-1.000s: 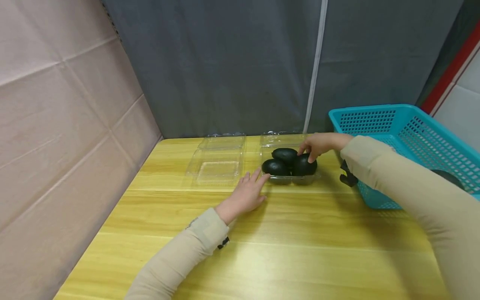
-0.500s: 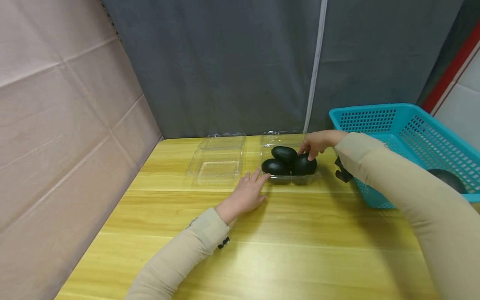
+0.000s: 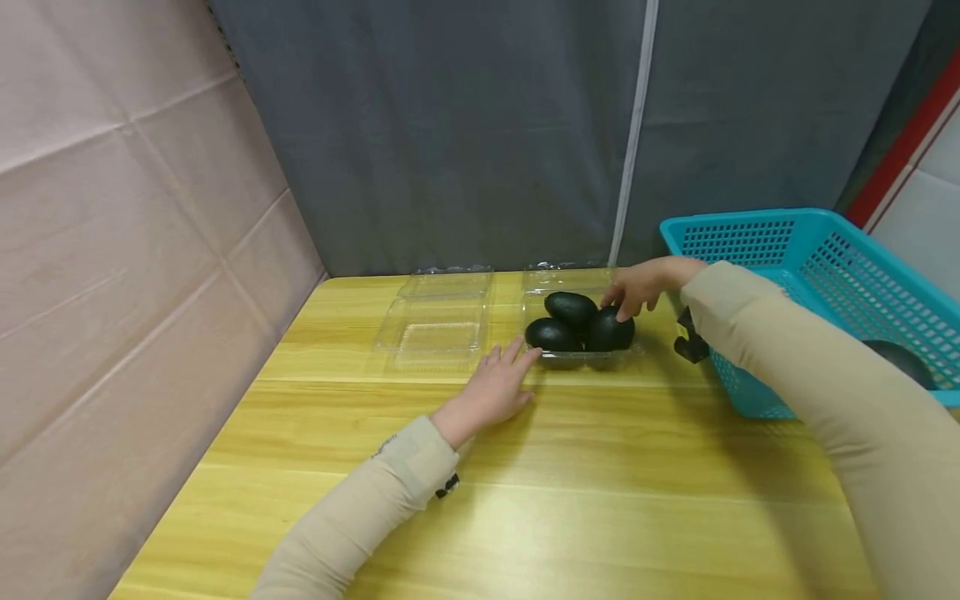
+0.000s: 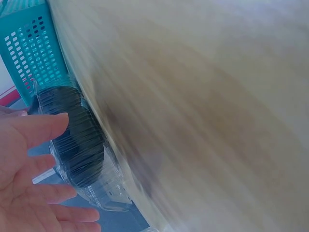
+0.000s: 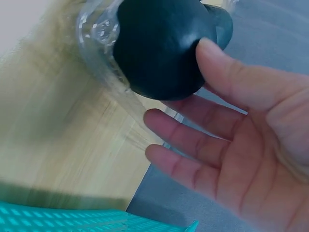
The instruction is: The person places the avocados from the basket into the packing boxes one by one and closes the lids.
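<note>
Three dark green, nearly black avocados sit in an open clear plastic clamshell box point(image 3: 592, 356) at the back middle of the table. My right hand point(image 3: 637, 287) reaches over the box's right side and pinches the right-hand avocado point(image 3: 610, 330); in the right wrist view the thumb and forefinger lie against that avocado point(image 5: 161, 48), the other fingers extended. Beside it lie the front left avocado point(image 3: 552, 335) and the rear avocado point(image 3: 572, 309). My left hand point(image 3: 495, 387) is spread at the box's front left corner, fingertips at its rim. In the left wrist view its fingers are straight.
Left of the filled box lies another open clear clamshell box point(image 3: 438, 321) with nothing in it. A turquoise plastic basket point(image 3: 757, 404) stands on the right, a dark avocado point(image 3: 900, 362) inside it. Behind the wooden table point(image 3: 600, 483) hangs a grey curtain point(image 3: 450, 150).
Little differs: the right forearm has shifted slightly, and the rear and right-hand avocados have settled a touch in the box. The left hand stays in place.
</note>
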Available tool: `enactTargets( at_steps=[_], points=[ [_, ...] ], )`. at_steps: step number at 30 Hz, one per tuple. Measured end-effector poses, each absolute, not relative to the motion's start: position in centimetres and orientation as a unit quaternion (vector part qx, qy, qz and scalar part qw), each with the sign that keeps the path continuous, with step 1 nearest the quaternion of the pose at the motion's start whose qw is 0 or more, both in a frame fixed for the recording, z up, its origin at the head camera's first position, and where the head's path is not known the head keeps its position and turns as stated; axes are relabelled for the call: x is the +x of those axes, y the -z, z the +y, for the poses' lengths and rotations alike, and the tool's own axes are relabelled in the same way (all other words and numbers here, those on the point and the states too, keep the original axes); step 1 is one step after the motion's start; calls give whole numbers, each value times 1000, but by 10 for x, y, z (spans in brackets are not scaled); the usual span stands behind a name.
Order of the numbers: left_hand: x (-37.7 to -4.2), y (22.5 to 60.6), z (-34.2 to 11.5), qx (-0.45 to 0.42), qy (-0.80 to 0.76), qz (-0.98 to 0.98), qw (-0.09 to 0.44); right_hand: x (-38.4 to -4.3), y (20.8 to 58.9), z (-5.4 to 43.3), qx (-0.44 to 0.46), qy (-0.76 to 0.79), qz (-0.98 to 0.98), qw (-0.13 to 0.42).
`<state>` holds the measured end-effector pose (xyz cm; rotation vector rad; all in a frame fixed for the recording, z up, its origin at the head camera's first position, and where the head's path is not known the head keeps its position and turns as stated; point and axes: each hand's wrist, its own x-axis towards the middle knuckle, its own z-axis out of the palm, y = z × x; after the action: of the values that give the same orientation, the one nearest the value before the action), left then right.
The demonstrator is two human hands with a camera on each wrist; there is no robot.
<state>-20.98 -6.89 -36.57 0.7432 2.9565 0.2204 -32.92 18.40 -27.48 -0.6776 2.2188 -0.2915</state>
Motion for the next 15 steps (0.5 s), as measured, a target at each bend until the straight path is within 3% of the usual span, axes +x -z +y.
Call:
enactTargets(
  at_steps=[15],
  points=[
    [-207, 362, -68, 247, -72, 965, 43, -322, 269, 182, -244, 111, 882, 388]
  ],
)
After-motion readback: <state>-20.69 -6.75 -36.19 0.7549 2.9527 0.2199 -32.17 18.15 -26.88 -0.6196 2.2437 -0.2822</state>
